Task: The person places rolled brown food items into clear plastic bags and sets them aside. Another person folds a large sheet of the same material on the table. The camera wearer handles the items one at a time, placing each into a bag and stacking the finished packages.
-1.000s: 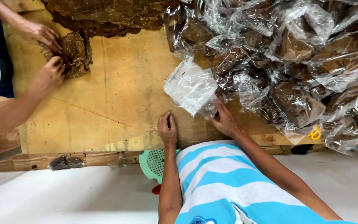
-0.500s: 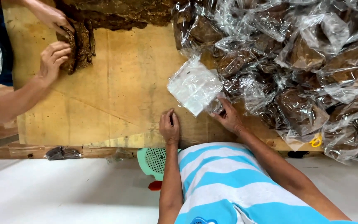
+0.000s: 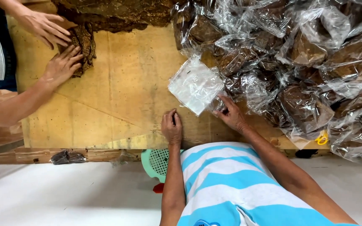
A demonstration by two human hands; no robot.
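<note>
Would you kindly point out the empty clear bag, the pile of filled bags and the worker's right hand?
empty clear bag [image 3: 195, 84], head view, middle of the flat plastic.
pile of filled bags [image 3: 298, 54], head view, a brown-filled bag mid-pile.
right hand [image 3: 231, 115], head view, back of the hand.

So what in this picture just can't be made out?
- Left hand, head view: curled on the wooden table; whether the fingers hold anything is hidden.
- Right hand: fingertips touch the empty clear bag, but the grip is unclear.
- Pile of filled bags: crinkled plastic glare blurs the brown contents; the edges cut it off.
- Co-worker's hands: body cut off at left.
</note>
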